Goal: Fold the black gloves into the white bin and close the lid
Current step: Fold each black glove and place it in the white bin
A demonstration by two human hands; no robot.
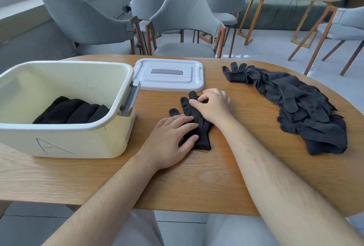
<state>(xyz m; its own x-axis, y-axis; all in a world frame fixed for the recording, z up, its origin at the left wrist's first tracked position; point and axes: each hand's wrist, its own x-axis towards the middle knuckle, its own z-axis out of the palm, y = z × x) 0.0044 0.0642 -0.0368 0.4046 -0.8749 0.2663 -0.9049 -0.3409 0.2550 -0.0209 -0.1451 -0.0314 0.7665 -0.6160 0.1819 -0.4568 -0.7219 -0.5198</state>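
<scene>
left hand flat on black glove, right hand pinching — fingertips

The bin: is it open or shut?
Open. The bin has no lid on; the lid lies flat on the table behind it.

One white bin sits at nine o'clock on one wooden table, its one lid lying at twelve o'clock. One black glove lies flat at centre under two hands. A heap of gloves at three o'clock and folded gloves inside the bin cannot be counted; four grey chairs stand beyond the table.
</scene>
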